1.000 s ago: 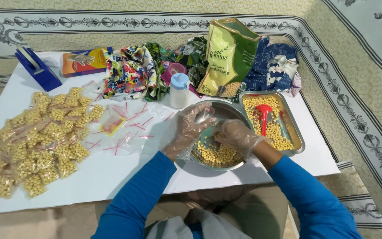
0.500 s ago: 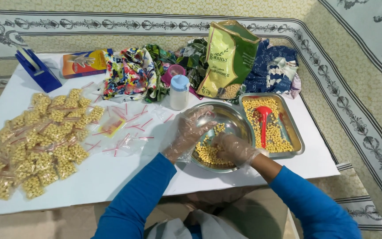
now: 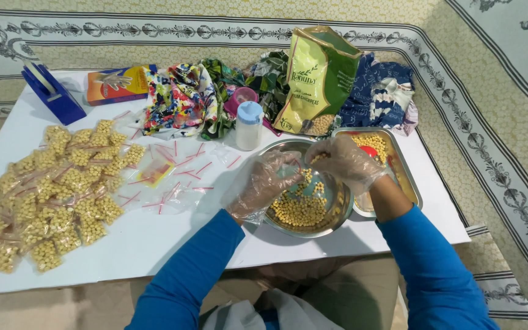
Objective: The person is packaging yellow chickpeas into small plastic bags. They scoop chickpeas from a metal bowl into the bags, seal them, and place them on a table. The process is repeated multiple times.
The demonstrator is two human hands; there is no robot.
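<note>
Both my hands wear thin clear plastic gloves. My left hand [image 3: 264, 183] holds a small clear zip bag over the round steel bowl [image 3: 337, 211] of yellow chickpeas [image 3: 297, 211]. My right hand [image 3: 340, 160] is cupped just to the right of it, above the bowl, with a few chickpeas in its fingers at the bag's mouth. A rectangular steel tray [image 3: 407, 183] with more chickpeas and a red scoop sits to the right, partly hidden by my right hand.
A heap of filled small bags [image 3: 50, 189] covers the table's left. Empty zip bags [image 3: 166, 177] lie in the middle. At the back stand a blue tape dispenser [image 3: 53, 95], a glove box [image 3: 114, 82], colourful cloths [image 3: 181, 101], a white bottle [image 3: 249, 125] and a green chickpea bag [image 3: 319, 79].
My right hand has lifted out of the bowl with chickpeas and come up to the small bag in my left hand.
</note>
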